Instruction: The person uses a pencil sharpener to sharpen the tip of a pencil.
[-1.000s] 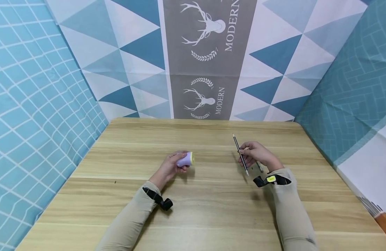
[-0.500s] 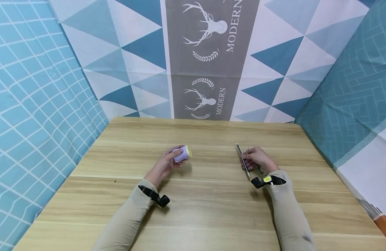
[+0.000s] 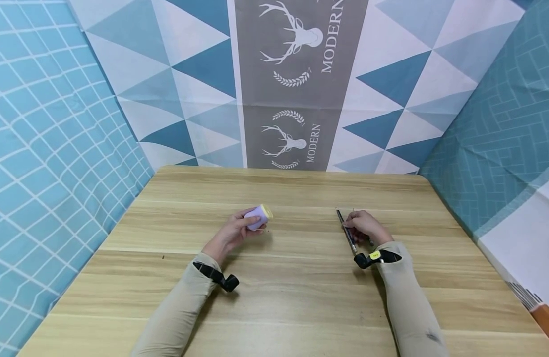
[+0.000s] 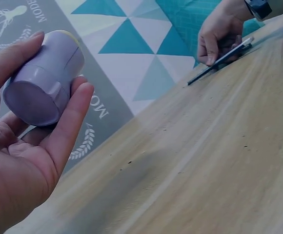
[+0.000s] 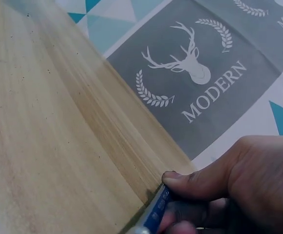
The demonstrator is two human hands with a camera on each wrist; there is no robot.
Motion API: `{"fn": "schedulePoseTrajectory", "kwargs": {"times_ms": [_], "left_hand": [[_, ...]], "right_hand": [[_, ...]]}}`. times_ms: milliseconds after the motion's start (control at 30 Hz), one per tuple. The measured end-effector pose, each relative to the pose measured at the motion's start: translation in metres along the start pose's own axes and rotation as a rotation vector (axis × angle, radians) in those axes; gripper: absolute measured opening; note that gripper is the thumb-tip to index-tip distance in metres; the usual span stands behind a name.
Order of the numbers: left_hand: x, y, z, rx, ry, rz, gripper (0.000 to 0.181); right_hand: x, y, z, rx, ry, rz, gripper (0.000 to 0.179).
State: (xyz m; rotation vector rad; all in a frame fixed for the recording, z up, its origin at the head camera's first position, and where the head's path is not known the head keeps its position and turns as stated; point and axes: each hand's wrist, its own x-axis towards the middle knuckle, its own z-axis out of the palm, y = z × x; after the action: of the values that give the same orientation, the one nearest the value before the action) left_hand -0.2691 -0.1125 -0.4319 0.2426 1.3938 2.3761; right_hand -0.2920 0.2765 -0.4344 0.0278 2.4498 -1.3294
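My left hand point(image 3: 238, 229) grips a small lilac canister point(image 3: 255, 218) with a yellow end, fingers and thumb around its sides. In the left wrist view, the canister point(image 4: 46, 78) is held above the table with its plain lilac base toward the camera. My right hand point(image 3: 365, 225) pinches a dark pencil point(image 3: 347, 232) between thumb and fingers, low over the table. From the right wrist, the pencil point(image 5: 157, 210) shows under the thumb, its blue side marked with print. A second dark pencil point(image 3: 371, 242) is mostly hidden beneath the right hand.
The wood-grain table point(image 3: 274, 297) carries a few tiny dark specks point(image 3: 163, 257). A patterned cloth point(image 3: 285, 89) hangs along its far edge, and blue cloths point(image 3: 55, 148) stand at both sides. Each wrist wears a black strap with a camera point(image 3: 229, 282).
The right hand has lowered the pencil toward the table and come slightly nearer. The left hand has shifted a little left and away, turning the canister's yellow end upward.
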Motion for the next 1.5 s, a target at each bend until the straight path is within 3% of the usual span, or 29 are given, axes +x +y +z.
{"fn": "schedulePoseTrajectory", "kwargs": {"times_ms": [333,533,633,733,1100,1300,1500], "left_hand": [[-0.001,0.015,-0.01,0.112,0.028,0.056,0.032],[-0.003,0.029,-0.015,0.18,0.114,0.076,0.042],[-0.005,0.038,-0.017,0.244,0.165,0.088,0.057],[-0.006,0.044,-0.021,0.291,0.194,0.11,0.061],[-0.011,0.056,-0.042,0.414,0.287,0.205,0.043],[-0.013,0.06,-0.063,0.449,0.351,0.2,0.046],[-0.014,0.059,-0.078,0.563,0.396,0.156,0.053]], "right_hand": [[-0.004,-0.006,0.004,-0.086,-0.003,-0.004,0.017],[-0.003,-0.004,0.002,-0.114,-0.004,-0.008,0.019],[-0.002,-0.004,0.0,-0.11,-0.006,-0.01,0.02],[-0.001,-0.005,-0.001,-0.103,-0.012,-0.018,0.022],[-0.007,-0.008,-0.004,-0.006,-0.034,0.013,0.028],[-0.013,-0.015,-0.009,-0.073,-0.049,-0.042,0.033],[-0.02,-0.026,-0.012,-0.094,-0.06,-0.082,0.033]]}}
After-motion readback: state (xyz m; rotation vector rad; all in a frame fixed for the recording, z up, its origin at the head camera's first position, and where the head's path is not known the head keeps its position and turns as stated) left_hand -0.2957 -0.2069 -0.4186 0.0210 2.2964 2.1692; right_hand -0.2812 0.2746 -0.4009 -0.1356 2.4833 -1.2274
